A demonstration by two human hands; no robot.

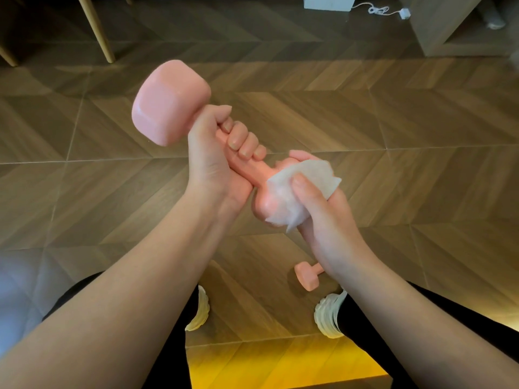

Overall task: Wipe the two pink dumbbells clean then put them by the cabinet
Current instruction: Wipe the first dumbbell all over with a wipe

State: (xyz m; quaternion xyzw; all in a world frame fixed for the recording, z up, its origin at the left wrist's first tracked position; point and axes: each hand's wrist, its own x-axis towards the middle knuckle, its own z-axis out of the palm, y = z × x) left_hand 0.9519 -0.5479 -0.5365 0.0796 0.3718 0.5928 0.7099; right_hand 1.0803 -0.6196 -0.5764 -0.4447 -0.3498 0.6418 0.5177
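My left hand (222, 158) is closed around the handle of a pink dumbbell (170, 105), held tilted in the air with one head up at the left and the other head low near the middle. My right hand (323, 211) presses a white wipe (300, 186) around that lower head, covering most of it. A second pink dumbbell (307, 277) lies on the wooden floor between my feet, partly hidden behind my right wrist.
A wooden cabinet (449, 29) stands at the far right, with a white box (328, 1) and a white cable and plug (387, 10) beside it. Wooden chair legs (98, 29) stand at the far left. My white shoes (330, 315) rest on the herringbone floor.
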